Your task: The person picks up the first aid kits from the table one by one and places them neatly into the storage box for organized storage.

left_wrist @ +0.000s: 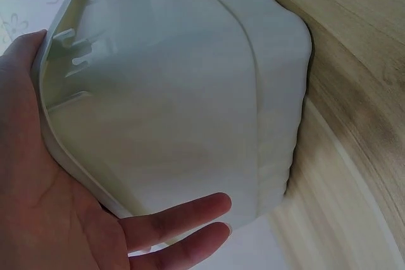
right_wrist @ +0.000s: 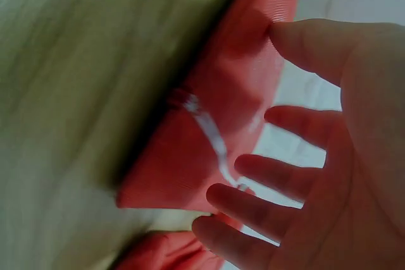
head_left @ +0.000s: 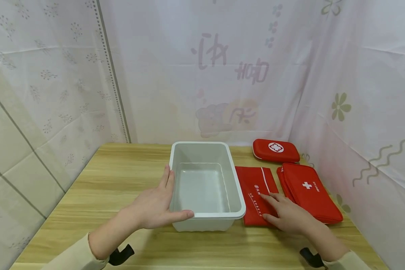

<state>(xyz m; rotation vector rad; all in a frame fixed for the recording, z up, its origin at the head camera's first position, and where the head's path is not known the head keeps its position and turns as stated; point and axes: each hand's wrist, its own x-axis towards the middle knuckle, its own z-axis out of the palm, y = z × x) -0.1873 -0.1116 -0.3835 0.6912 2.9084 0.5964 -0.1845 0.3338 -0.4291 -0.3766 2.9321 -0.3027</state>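
Observation:
A light grey plastic bin (head_left: 202,191) stands on the table. My left hand (head_left: 152,208) touches its near left corner, with the thumb over the near rim and straight fingers along the left side. The left wrist view shows the bin's outer wall (left_wrist: 164,93) beside that hand (left_wrist: 69,213). To the right of the bin lies a flat red pouch (head_left: 254,180) with white print and a white stripe. Over its right part is my right hand (head_left: 287,213), fingers spread. Red fabric (right_wrist: 209,124) appears near the fingertips in the right wrist view; contact is unclear there.
A red first aid bag (head_left: 310,195) with a white cross lies right of the pouch. Behind it sits a red zipped case (head_left: 275,157) with a white emblem. The wooden table (head_left: 131,165) meets patterned curtains (head_left: 206,93) at the back and sides.

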